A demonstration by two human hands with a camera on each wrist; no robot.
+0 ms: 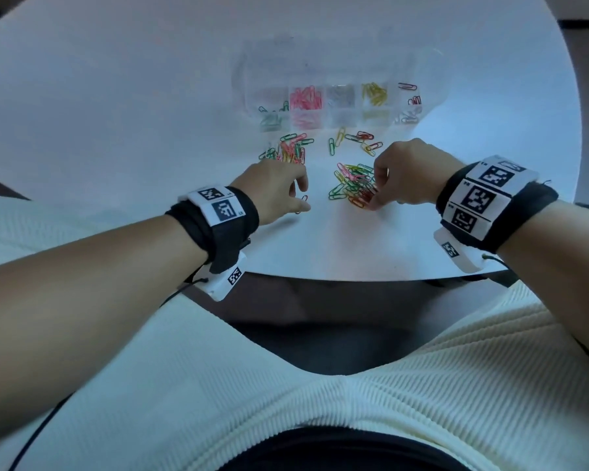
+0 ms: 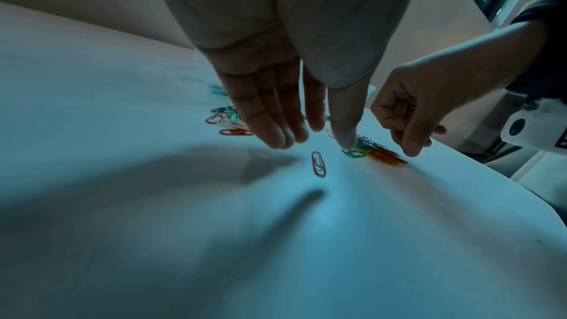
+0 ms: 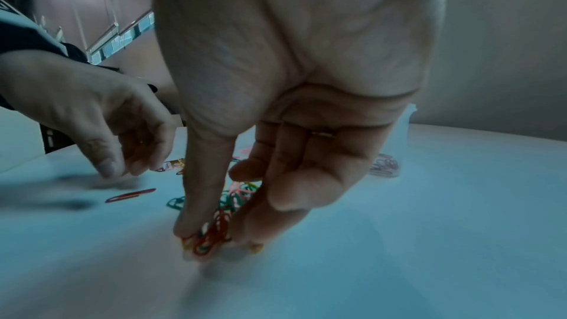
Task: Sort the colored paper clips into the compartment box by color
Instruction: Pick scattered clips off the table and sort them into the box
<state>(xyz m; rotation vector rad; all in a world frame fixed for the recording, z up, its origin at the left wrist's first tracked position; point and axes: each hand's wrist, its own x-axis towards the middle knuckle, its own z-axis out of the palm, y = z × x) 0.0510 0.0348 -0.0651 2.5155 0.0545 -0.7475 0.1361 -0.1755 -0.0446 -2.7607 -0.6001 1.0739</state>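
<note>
**Two hands among loose paper clips in front of a sorting box**

A round white tabletop [image 1: 116, 96] carries a clear compartment box [image 1: 337, 93] at its far middle, with pink, yellow, green, silver and dark red clips in separate cells. In front of the box lie scattered mixed-colour clip heaps [image 1: 291, 149]. Nearer than the box, the right hand [image 1: 407, 171] reaches down into one heap [image 1: 351, 183], its grip closed, thumb and fingertips pinching red clips [image 3: 214, 234]. The left hand [image 1: 276, 186] hovers with relaxed, straight fingers, its grip holding nothing, just above a single red clip [image 2: 318, 167] lying on the tabletop.
</note>
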